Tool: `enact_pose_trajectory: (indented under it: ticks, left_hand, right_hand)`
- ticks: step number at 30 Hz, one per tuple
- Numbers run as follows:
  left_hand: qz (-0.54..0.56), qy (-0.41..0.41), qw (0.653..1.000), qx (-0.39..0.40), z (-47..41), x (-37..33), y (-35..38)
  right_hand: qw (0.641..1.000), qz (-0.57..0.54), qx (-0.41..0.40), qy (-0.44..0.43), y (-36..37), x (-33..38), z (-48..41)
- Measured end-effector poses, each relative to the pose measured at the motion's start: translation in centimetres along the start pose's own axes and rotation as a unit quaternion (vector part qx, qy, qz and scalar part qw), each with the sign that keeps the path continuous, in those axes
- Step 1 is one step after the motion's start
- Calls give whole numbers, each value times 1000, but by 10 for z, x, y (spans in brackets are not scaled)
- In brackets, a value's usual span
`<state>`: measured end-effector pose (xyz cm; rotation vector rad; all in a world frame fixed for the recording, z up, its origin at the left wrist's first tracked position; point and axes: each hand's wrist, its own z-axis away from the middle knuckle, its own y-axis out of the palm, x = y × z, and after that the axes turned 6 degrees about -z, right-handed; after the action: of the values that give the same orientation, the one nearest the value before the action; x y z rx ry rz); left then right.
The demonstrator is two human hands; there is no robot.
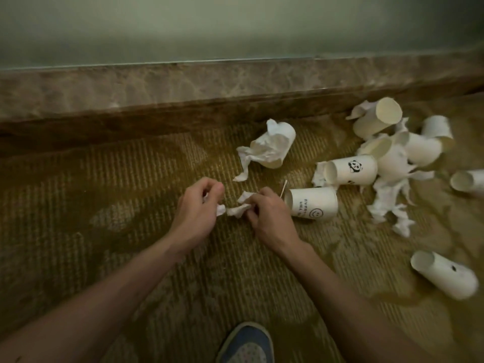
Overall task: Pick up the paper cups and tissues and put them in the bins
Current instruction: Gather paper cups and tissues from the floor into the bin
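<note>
You're gathering tissue scraps point(237, 210) at centre frame — left hand point(199, 205) and right hand point(267, 213) both pinching them — with the smiley cup point(311, 204) lying at three o'clock, likely needing grabbing next.

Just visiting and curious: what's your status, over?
Left grip, right grip both pinching crumpled white tissue scraps. White paper cups lying on brown carpet, right. No bin in view.
</note>
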<state>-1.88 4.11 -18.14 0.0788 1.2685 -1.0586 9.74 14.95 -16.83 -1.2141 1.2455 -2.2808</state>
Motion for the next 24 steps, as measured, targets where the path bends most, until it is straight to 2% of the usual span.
enact_pose_trajectory:
  ticks: [4, 7, 10, 14, 15, 16, 18, 20, 21, 24]
  left_hand:
    - [53, -62, 997, 3, 2, -10, 7]
    - [137, -87, 985, 66, 6, -23, 11]
    - [184, -63, 976, 98, 14, -35, 17]
    - [223, -24, 972, 71, 15, -46, 21]
    - [225, -26, 972, 69, 13, -48, 20]
    - [223, -34, 972, 61, 10, -49, 19]
    - [206, -52, 977, 25, 3, -52, 17]
    - [143, -57, 988, -20, -3, -53, 15]
    - [122, -63, 990, -32, -5, -52, 15]
    - [146, -108, 983, -16, -10, -50, 10]
  right_hand:
    - [990, -135, 31, 26, -8, 4, 4]
    - [970, -239, 11, 44, -12, 11, 9]
    - [950, -308, -1, 42, -19, 20, 10]
    - [931, -355, 85, 19, -40, 22, 10]
    - [924, -371, 84, 18, -46, 21, 9]
    - [930, -363, 49, 18, -52, 19, 7]
    - [964, -244, -99, 17, -63, 12, -4]
    - [971, -126, -203, 10, -73, 7, -19]
    - [974, -90, -209, 0, -76, 4, -28]
    - [990, 2, -139, -20, -75, -3, -50]
